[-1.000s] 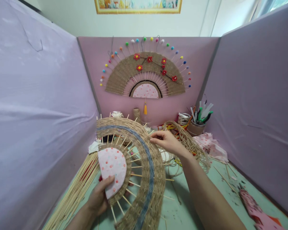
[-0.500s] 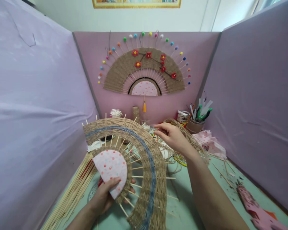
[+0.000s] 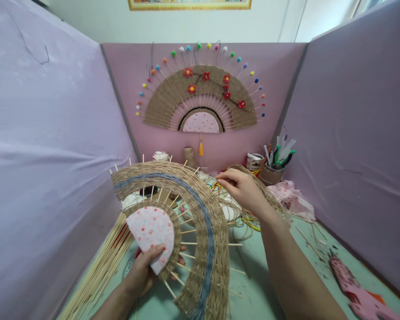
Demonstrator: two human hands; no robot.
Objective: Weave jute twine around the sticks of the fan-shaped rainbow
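My left hand grips a woven twine fan by its half-round centre, thumb on the pink dotted cloth and fingers behind. The fan is tilted, its curved side up and to the right. A blue band runs along the tan weave, and bare wooden sticks show in the gap and poke out past the rim. Just off the fan's upper right edge, my right hand is closed in a pinch, near the stick ends. What lies between its fingertips is too small to make out.
A finished fan with pom-poms and red flowers hangs on the back panel. Loose twine lies behind my right hand. Bundled sticks lie at left; a pink glue gun at right. A tool pot and twine spool stand behind.
The fan in my left hand has shifted slightly left and up. My right hand's fingers have drawn together into a pinch, and the hand has moved slightly.
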